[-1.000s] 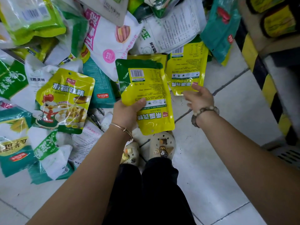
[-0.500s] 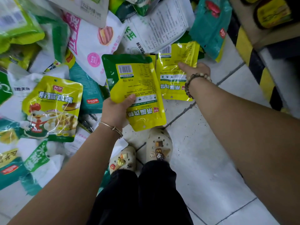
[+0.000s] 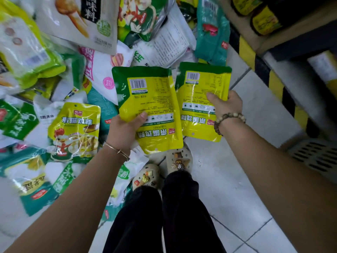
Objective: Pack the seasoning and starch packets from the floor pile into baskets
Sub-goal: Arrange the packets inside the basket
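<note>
Lengthwise, barcode ends far, left grip (image 3: 124,131) clasping yellow packet (image 3: 151,101), right grip (image 3: 227,105) clasping second packet (image 3: 198,94)

Floor (image 3: 228,179): pale tiles, dark grout lines. Pile (image 3: 102,77) of overlapping packets, 9 to 12 o'clock. Yellow packet (image 3: 74,132), face up, 9 o'clock. Teal packet (image 3: 211,33), 1 o'clock. Grate (image 3: 317,157), 3 o'clock. Two clogs (image 3: 178,159), just below centre.

Even indoor light, glossy glare, motion blur, wide-angle edge bending
</note>
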Demonstrator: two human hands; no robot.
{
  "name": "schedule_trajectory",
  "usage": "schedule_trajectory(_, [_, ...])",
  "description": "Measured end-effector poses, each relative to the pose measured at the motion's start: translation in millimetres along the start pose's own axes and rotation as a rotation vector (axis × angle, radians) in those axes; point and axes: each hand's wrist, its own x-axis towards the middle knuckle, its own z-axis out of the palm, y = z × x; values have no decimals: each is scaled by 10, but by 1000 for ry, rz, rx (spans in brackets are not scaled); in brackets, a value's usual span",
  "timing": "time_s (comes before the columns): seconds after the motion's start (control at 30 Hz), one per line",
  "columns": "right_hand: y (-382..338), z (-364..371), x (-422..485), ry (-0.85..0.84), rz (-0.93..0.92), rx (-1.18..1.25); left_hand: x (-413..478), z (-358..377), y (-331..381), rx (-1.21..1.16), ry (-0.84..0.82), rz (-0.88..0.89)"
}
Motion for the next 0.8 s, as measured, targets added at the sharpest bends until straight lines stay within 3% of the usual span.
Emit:
schedule_trajectory(0.2, [-42,-787,-758,84,10,186,-660,145,363,42,-78,44])
schedule_trajectory(0.47, [189,-1887,-1097,228,-5,360,-1349,740,432,18,-189,68])
schedule_trajectory(0.8, [939,-3691,-1392,382,-81,256,-2561,2227,110,137,-392,192])
